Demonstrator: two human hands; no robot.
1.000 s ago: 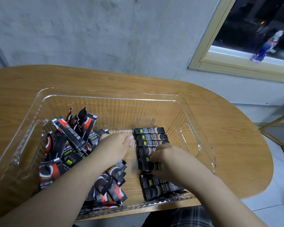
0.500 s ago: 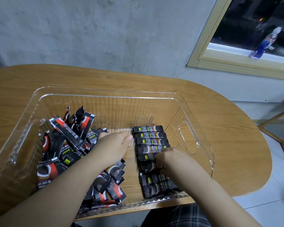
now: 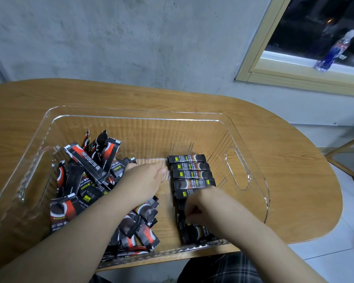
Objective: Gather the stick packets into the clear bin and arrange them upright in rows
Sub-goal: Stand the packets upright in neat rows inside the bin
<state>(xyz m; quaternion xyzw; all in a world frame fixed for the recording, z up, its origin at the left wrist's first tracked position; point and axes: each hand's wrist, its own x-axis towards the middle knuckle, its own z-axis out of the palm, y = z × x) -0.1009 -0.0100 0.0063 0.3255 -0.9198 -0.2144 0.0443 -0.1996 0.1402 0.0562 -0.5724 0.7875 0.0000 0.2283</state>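
- Clear bin (image 3: 236, 131) sits on the wooden table (image 3: 294, 180).
- Loose stick packets (image 3: 84, 180) lie heaped at its left end.
- Row of packets (image 3: 189, 166) runs near-to-far at the right.
- Left hand (image 3: 143, 180) rests knuckles-up between heap and row; any grasp cannot be told.
- Right hand (image 3: 200, 207), fingers curled, pinches a packet within the row.

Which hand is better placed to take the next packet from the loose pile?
The left hand. It rests at the edge of the loose pile, apparently free. The right hand is curled over the tidy row, away from that pile.
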